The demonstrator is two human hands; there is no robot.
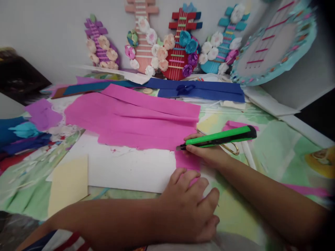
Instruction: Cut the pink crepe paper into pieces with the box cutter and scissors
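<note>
A large sheet of pink crepe paper [146, 120] lies over a white board [123, 170], with a narrow flap [187, 161] reaching toward me at its right end. My left hand [192, 205] is closed on the near end of this flap; pink shows between its curled fingers. Gripped in my right hand [206, 153] is a green and black utility knife [220, 136]. Its blade tip points left and sits at the pink paper's edge, where the flap begins. Behind my right wrist, part of a pair of scissors with gold handles [231, 149] shows.
Several flower-trimmed paper guitars [178, 62] lean against the wall. Folded dark blue paper [209, 91] lies behind the pink sheet. At left are coloured paper scraps [43, 113] and a cream piece [69, 184]. A round decorated panel [272, 45] stands at right.
</note>
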